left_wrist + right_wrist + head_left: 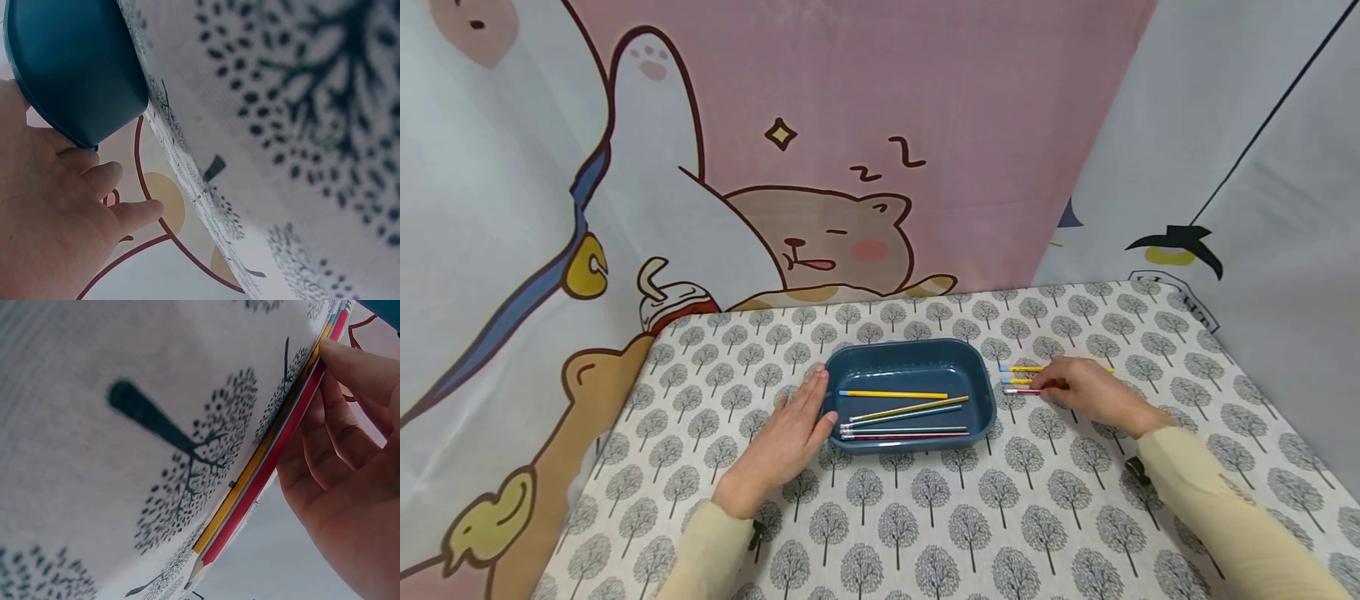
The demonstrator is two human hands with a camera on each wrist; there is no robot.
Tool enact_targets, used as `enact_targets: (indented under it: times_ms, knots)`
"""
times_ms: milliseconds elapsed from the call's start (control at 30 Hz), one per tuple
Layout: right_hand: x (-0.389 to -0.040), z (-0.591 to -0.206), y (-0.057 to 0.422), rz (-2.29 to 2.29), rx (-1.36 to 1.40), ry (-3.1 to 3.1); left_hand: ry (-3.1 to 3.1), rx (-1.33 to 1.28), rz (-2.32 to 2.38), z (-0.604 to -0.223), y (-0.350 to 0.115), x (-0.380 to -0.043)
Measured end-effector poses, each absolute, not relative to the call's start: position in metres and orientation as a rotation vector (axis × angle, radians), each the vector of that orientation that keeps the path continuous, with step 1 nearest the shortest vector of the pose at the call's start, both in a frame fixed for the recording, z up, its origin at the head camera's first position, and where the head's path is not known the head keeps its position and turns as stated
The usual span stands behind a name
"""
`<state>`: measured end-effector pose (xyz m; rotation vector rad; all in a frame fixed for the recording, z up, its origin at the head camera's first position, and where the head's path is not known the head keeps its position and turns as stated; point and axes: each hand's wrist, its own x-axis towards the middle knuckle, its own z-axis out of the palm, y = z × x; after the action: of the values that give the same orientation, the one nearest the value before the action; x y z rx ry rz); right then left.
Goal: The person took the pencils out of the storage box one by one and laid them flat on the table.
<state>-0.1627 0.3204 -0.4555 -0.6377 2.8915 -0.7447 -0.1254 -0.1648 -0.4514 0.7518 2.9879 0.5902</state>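
Note:
A dark blue rectangular tray [902, 373] stands near the middle of the cloth. Several pencils lie inside, among them a yellow pencil [895, 394]. My left hand [793, 432] rests against the tray's left end, fingers extended along the rim; the left wrist view shows this hand [50, 212] beside the tray wall [75, 62]. To the right of the tray, my right hand [1086, 390] pinches a red pencil [1021, 391] between thumb and fingers. Alongside it are two yellow pencils, one farther back [1022, 368], one nearer [1017, 381]. The red pencil's sharpened tip [199, 570] shows in the right wrist view.
A white cloth [932, 533] printed with grey trees covers the table. Behind it hangs a pink and white curtain [1000, 125] with cartoon animals, and pale fabric [1285, 250] closes off the right side.

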Motion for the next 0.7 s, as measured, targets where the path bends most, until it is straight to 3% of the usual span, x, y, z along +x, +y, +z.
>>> enact_targets:
  times_ms: [700]
  knots:
    - [-0.1632, -0.4556, 0.3172, -0.718, -0.627, 2.895, 2.990, 0.750, 0.594, -0.4520, -0.1649, -0.1262]
